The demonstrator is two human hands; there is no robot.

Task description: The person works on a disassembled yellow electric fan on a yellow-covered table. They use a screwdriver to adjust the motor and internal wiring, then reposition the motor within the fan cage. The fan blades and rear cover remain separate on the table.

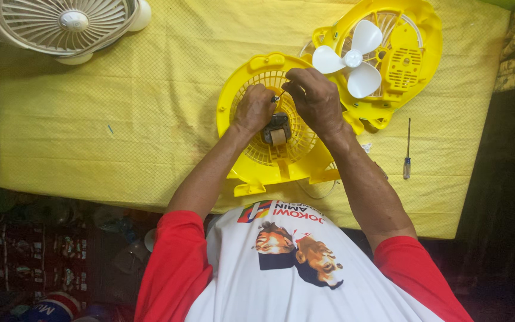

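Item one, far left at the top edge: I see a cream table fan (67, 25) lying on the yellow cloth (120, 119) that covers the surface, its round grille facing up. Item two, a little right of that: a tiny blue speck (110, 129) on the cloth, too small for me to identify. Item three, centre: a yellow fan housing (251, 173) lying flat, its round grille facing up, with a small dark motor (277, 128) sitting at the middle of the grille. Item four: my left hand (253, 109), fingers curled together, resting on the grille just left of the motor, fingertips pinched toward a small metal part (276, 98) above the motor; I cannot tell whether it actually holds it. Item five: my right hand (317, 98), fingers bunched and bent down, pinching at the same small part from the right, so the two hands nearly meet over the motor. Item six, upper right: a second yellow housing half (409, 56) overlapping the first one's upper right rim, with a white three-blade propeller (353, 58) lying on it. Item seven, right: a slim screwdriver (408, 149) with a blue handle, lying alone on the cloth, tip pointing away from me, well apart from both hands.
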